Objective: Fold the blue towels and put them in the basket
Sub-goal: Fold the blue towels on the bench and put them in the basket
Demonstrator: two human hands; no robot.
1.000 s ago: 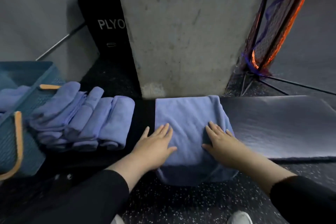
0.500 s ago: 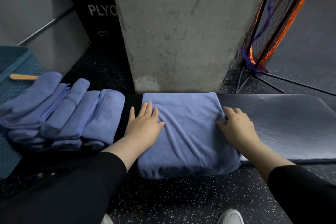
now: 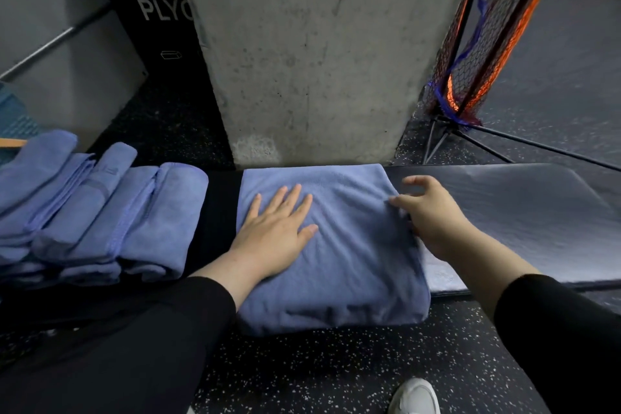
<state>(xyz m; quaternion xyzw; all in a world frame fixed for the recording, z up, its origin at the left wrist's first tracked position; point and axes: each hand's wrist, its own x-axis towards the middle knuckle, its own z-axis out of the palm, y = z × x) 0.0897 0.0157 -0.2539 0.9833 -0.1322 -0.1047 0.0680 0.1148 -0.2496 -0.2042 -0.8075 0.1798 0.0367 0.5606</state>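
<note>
A folded blue towel (image 3: 353, 252) lies on the floor in front of a concrete pillar. My left hand (image 3: 275, 232) presses flat on its left half, fingers straight and spread. My right hand (image 3: 433, 215) is at the towel's right edge with its fingers curled; the thumb lies on top of the cloth and the fingertips are blurred, so the grip is unclear. A row of several folded blue towels (image 3: 100, 212) lies to the left. Only a corner of the teal basket (image 3: 15, 121) with a wooden handle shows at the far left edge.
The concrete pillar (image 3: 319, 54) stands right behind the towel. A black plyo box (image 3: 158, 27) is at its left. A dark mat (image 3: 537, 218) lies to the right, with a netted stand (image 3: 487, 44) behind it. A white shoe (image 3: 415, 397) shows at the bottom.
My left hand slid up onto the towel's left half. My right hand moved from the middle of the towel to its right edge. The view shifted right, so most of the basket has left the frame.
</note>
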